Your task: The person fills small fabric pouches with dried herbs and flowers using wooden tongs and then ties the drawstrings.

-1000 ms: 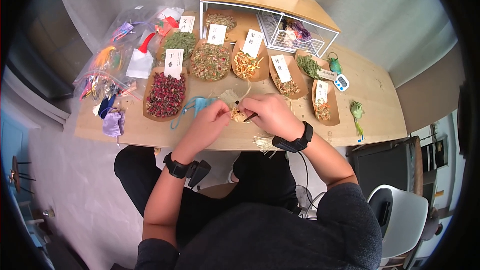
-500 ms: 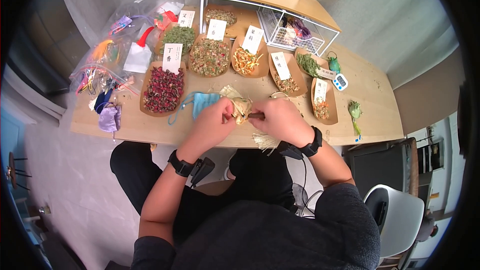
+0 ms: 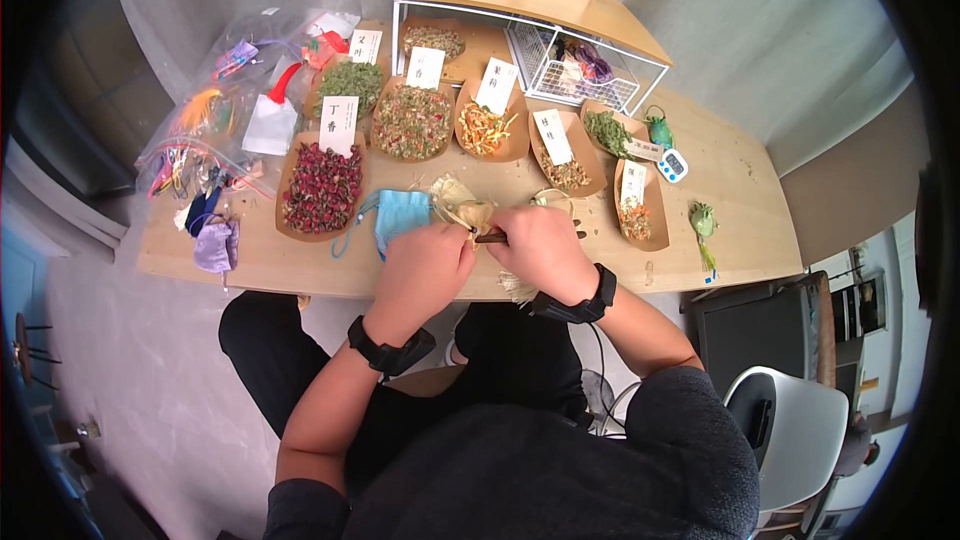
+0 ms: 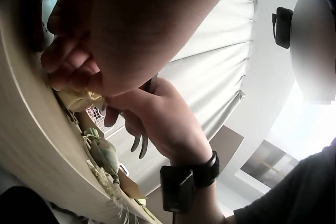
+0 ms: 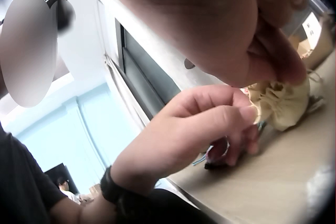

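Observation:
A pale yellow drawstring pouch point(image 3: 465, 210) with a gathered mouth lies just beyond my two hands. My left hand point(image 3: 425, 262) pinches the edge of its mouth between thumb and forefinger, as the right wrist view shows. Close against it, my right hand point(image 3: 545, 248) grips a dark brown tool point(image 3: 490, 238), whose shaft end points at the pouch mouth. The tool's pronged end point(image 4: 139, 146) sticks out behind the right hand in the left wrist view. The pouch's opening is mostly hidden by fingers. A light blue pouch point(image 3: 402, 218) lies beside the left hand.
Paper trays of dried rosebuds point(image 3: 322, 188), mixed herbs point(image 3: 411, 122) and yellow petals point(image 3: 486, 128) stand behind the hands, with label cards. A patterned green pouch point(image 4: 104, 153) with a pale tassel lies by the right hand. A timer point(image 3: 674, 166) stands right; a plastic bag point(image 3: 215, 105) lies left.
The hands have drawn together at the pouch mouth. My left hand has turned knuckles up, and the tool's shaft end now meets the pouch's edge. More of the pouch shows than a second ago.

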The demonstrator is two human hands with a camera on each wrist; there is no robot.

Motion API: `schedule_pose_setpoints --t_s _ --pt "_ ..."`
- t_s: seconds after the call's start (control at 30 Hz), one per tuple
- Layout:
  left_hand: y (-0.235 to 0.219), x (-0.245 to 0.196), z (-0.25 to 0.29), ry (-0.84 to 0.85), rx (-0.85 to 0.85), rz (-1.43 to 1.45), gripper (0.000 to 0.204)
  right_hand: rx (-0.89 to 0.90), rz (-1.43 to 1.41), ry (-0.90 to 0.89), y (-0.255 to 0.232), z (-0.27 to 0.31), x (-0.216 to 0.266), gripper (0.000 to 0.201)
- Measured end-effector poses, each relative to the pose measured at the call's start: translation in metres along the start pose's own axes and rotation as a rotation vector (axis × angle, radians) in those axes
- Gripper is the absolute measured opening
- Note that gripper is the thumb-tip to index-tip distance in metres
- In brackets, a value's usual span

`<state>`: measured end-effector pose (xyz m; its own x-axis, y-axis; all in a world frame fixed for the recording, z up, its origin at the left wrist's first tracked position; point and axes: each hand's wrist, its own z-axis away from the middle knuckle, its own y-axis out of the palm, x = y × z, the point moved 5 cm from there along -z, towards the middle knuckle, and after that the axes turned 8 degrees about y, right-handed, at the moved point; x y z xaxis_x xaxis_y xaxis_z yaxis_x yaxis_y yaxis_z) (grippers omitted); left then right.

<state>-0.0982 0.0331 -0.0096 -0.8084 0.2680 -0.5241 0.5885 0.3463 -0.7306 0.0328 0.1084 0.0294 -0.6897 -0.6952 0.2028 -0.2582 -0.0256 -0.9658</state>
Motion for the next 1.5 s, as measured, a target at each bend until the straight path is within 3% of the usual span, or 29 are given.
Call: schedule_pose_setpoints --t_s 0.2,0.27,0.37,0.47,0.57,0.67,0.9,1.17,1.4,1.5 --pt "-0.005 0.008 0.0 -0.098 -0.107 0.058 0.014 -0.161 0.132 0.041 -0.018 0.0 -0.003 0.014" --pt "-0.009 0.011 -0.002 -0.111 -0.127 0.136 0.014 -0.151 0.047 0.087 -0.02 -0.003 -0.001 0.016" --pt "0.002 0.032 -0.002 -0.255 -0.095 0.58 0.014 -0.042 -0.199 0.184 -0.015 -0.01 -0.007 0.019" --pt "0.001 0.033 -0.001 -0.356 -0.033 0.773 0.013 0.049 -0.392 0.211 -0.006 -0.014 -0.012 0.02" --pt "-0.009 0.027 -0.001 -0.296 -0.025 0.482 0.019 0.046 -0.504 0.179 0.0 -0.017 -0.014 0.018" --pt "-0.017 0.014 -0.005 -0.301 -0.155 0.437 0.027 0.076 -0.538 0.154 0.001 -0.018 -0.01 0.016" --pt "-0.007 0.021 -0.003 -0.149 -0.139 0.141 0.018 0.16 -0.401 0.102 -0.003 -0.013 0.009 0.013" --pt "-0.001 0.016 -0.001 -0.142 -0.162 0.256 0.013 -0.013 -0.187 0.12 0.012 -0.009 0.012 0.026" --pt "0.0 0.015 -0.002 -0.115 -0.149 0.059 0.02 -0.273 -0.028 -0.007 0.006 -0.008 0.016 0.025" --pt "-0.002 0.008 -0.002 -0.092 -0.188 0.068 0.026 -0.281 0.04 0.008 0.003 -0.008 0.019 0.026"
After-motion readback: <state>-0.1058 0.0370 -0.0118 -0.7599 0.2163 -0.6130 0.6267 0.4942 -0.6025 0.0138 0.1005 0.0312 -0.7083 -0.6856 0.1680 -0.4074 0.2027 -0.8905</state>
